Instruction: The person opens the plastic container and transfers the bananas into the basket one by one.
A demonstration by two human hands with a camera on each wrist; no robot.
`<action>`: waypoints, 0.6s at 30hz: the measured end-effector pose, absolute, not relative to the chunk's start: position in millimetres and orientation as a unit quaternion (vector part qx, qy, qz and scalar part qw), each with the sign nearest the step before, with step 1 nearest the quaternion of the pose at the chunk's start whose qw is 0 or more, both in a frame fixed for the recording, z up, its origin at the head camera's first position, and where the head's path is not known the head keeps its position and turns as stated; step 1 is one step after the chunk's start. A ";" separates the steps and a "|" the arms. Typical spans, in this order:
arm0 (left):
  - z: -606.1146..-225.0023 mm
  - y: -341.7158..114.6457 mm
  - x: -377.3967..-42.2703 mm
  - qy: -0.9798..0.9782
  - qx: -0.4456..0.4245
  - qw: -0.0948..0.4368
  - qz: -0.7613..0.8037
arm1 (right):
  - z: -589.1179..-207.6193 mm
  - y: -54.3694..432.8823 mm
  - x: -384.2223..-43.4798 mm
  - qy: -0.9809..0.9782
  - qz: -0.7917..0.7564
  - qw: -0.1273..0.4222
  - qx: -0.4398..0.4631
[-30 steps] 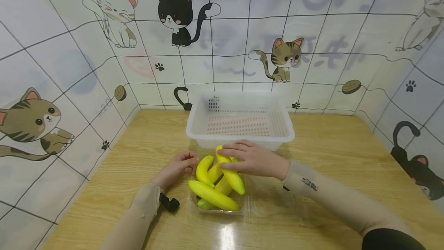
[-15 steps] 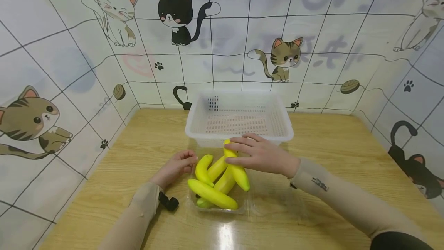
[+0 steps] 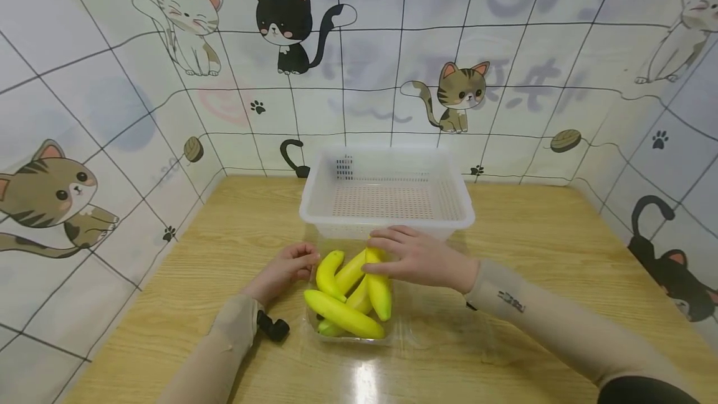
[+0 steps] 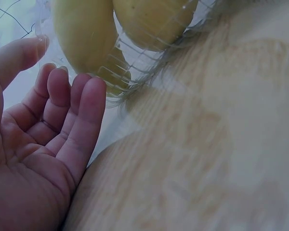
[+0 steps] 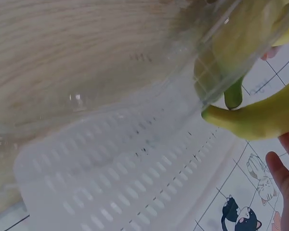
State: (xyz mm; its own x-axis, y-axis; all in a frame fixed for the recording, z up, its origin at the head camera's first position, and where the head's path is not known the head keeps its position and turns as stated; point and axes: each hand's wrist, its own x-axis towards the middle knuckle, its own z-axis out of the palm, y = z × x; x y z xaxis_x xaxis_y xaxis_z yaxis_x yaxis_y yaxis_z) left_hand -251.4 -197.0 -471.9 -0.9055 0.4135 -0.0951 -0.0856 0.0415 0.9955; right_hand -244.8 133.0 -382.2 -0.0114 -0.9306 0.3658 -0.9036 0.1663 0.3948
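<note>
Several yellow bananas with greenish tips lie in a clear plastic box (image 3: 359, 341) in the middle of the head view. At the box's right side, my right hand (image 3: 423, 257) holds one banana (image 3: 380, 295) from above, its upper end partly covered by the fingers. In the right wrist view that banana (image 5: 260, 118) lies along the box's edge, with a fingertip against it. My left hand (image 3: 286, 273) steadies the left side of the box. The left wrist view shows its thumb (image 4: 31, 50) at the clear rim and the other fingertips close against the outer wall.
Behind the box, against the cat-patterned wall, stands a white perforated basket (image 3: 387, 222). The clear lid (image 3: 449, 329) spreads flat on the wooden table (image 3: 550, 254) to the right. A black wrist camera (image 3: 273, 327) is strapped to the left sleeve.
The right hand shifted the banana rightward and up, then back left and down, turning it nearly straight along the box's right side. The left hand has stayed in place.
</note>
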 end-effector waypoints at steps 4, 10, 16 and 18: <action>-472.0 -195.4 -251.6 0.698 0.118 0.180 0.683 | -389.0 128.4 -247.0 -0.711 -0.023 0.274 0.647; -471.5 -194.7 -250.9 0.698 0.125 0.179 0.682 | -396.9 122.6 -251.5 -0.710 -0.025 0.284 0.644; -471.9 -195.8 -251.2 0.699 0.127 0.179 0.681 | -401.4 118.8 -255.1 -0.718 -0.021 0.269 0.642; -471.7 -196.3 -251.4 0.699 0.126 0.179 0.680 | -401.0 117.1 -255.3 -0.719 -0.023 0.267 0.641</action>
